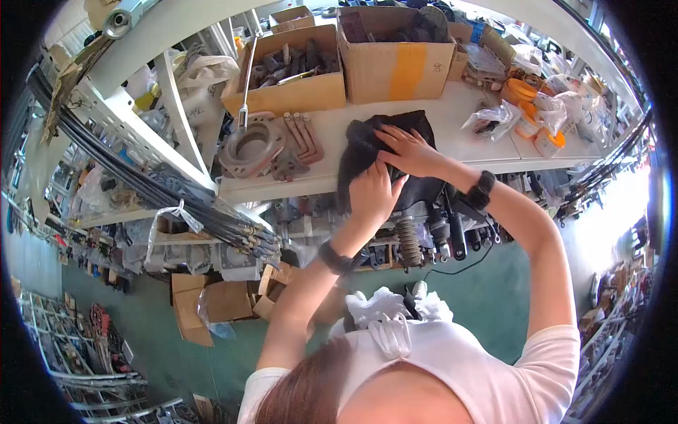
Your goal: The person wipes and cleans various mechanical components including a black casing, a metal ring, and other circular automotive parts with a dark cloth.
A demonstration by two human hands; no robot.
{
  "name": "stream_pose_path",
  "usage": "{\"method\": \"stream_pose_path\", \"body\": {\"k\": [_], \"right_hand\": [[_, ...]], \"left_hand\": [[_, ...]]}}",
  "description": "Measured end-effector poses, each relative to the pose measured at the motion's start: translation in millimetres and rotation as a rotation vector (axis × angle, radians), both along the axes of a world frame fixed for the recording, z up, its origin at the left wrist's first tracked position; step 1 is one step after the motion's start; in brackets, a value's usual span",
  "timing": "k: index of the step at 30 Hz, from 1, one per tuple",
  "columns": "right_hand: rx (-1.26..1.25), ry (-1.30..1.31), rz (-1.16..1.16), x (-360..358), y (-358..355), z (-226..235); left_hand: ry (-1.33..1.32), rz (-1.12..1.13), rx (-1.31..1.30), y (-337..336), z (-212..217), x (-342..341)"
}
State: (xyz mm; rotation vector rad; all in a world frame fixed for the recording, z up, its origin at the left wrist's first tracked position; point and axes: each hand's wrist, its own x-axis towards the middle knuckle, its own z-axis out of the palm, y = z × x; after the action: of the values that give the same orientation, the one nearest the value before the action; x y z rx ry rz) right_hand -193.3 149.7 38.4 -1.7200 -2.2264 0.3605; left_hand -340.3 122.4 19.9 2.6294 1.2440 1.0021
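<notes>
Two open cardboard boxes [293,95] of metal parts [289,65] stood on a white shelf [484,152]; a metal ring [232,152] lay left, orange tubs [549,143] and clear plastic bags [494,120] right.

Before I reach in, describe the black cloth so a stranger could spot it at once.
Find the white shelf with two big open cardboard boxes along its back. In front of the right-hand box, look under the left hand and right hand. The black cloth is dark fabric, unlike the metal ring to its left and the clear bag to its right.
</notes>
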Motion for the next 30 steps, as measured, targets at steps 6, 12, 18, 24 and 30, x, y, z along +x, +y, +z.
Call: {"method": "stream_pose_path", "body": {"k": [6,12,18,24,30], "right_hand": [[-0.138,-0.075,-0.048,-42.0,55.6,17.4],[-0.130,0.005,-0.048,-24.2,62.6,10.2],[-0.181,-0.068,-0.258,39.0,39.0,18.7],[-0.193,-0.148,-0.444,16.1,47.8,9.2],[-0.330,-0.224,-0.573,-58.6,73.0,9.8]], "left_hand": [[0.011,-0.003,0.096,18.5,1.3,-19.3],[0.008,0.073,0.182,19.5,3.5,-1.9],[0.023,-0.031,0.145,11.6,-2.0,55.3],[0.030,-0.081,0.153,14.2,-3.9,34.9],[0.036,-0.074,0.098,24.4,9.9,-17.7]]}}
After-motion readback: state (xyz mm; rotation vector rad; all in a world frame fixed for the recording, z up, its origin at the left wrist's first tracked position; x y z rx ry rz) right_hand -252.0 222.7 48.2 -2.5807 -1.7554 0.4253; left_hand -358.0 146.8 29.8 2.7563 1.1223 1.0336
